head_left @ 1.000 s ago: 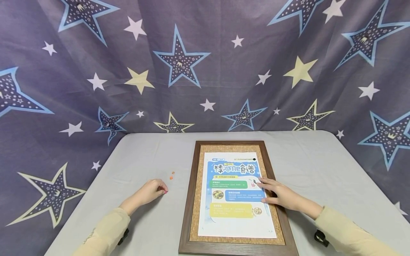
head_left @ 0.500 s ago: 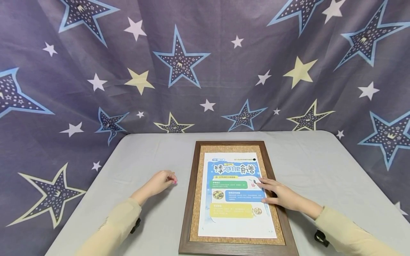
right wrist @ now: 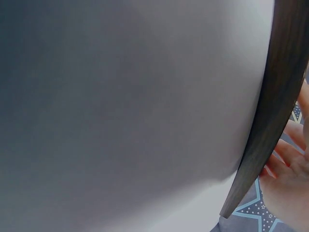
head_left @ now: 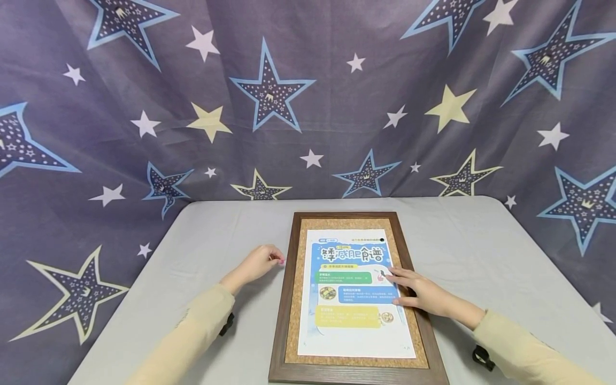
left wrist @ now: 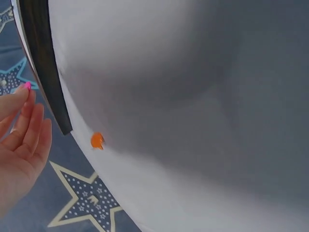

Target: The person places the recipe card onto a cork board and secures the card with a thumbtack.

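My left hand (head_left: 261,260) pinches a small pink pushpin (left wrist: 27,85) between thumb and forefinger, just left of the corkboard's frame. The brown-framed corkboard (head_left: 294,342) lies on the table with a printed sheet (head_left: 356,342) on it. A black pin (head_left: 382,239) sits at the sheet's top right corner. With fingers spread, my right hand (head_left: 423,293) rests over the right side of the frame and touches the sheet's edge. In the left wrist view, an orange pushpin (left wrist: 97,140) lies on the table; in the head view my left hand hides that spot.
A grey cloth covers the table (head_left: 462,235). Behind it and at the sides hangs a purple curtain (head_left: 308,64) printed with stars. A black wrist strap shows under each sleeve.
My left hand has moved right and farther back, carrying the pink pushpin from the table's left part to beside the frame. The orange pins are now covered in the head view. My right hand stays put.
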Demonstrator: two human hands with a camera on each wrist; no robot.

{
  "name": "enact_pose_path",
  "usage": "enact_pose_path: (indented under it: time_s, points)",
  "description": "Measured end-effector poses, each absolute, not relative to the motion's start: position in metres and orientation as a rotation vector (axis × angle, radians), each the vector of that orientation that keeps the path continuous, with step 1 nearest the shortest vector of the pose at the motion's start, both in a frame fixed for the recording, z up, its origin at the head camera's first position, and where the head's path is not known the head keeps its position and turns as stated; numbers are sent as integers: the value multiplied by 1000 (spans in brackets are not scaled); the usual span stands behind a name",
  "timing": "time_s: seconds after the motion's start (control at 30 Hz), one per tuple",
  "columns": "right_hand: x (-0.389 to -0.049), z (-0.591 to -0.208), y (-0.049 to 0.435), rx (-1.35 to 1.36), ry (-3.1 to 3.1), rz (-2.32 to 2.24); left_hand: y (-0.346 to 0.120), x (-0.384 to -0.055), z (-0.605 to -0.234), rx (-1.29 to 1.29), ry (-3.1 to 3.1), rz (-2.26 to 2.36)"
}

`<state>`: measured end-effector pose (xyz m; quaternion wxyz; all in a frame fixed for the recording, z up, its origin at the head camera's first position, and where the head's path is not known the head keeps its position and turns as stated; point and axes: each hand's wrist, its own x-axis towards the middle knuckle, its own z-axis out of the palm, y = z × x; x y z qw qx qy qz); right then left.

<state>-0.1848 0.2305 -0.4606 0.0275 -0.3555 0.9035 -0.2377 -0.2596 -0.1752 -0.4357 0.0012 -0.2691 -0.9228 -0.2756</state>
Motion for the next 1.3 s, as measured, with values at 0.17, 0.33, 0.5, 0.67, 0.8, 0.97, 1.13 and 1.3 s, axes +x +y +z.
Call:
enact_pose_path:
  time_s: [0.17, 0.33, 0.5, 0.67, 0.8, 0.97, 1.13, 1.3]
  points:
    - [-185, -460, 230, -1089, 2789, -731, -163, -266, -434, -825, -2893, -890]
    - [-185, -460, 230, -1097, 2803, -733, -151, -274, -433, -814, -2890, -917]
    - [-185, -461, 231, -1111, 2813, -738, -140, -282, -433, -808, -2879, -936]
    - [-185, -462, 232, -1098, 2806, -747, -131, -289, -434, -768, -2876, -975]
    - [-186, -462, 232, -1074, 2787, -753, -125, -294, -437, -716, -2873, -1003]
    - [-186, -463, 232, -1070, 2787, -754, -118, -300, -440, -671, -2879, -1014]
    - [-186, -462, 232, -1065, 2786, -752, -114, -304, -442, -673, -2867, -1003]
    - [-186, -462, 231, -1059, 2785, -750, -110, -310, -445, -687, -2860, -1007]
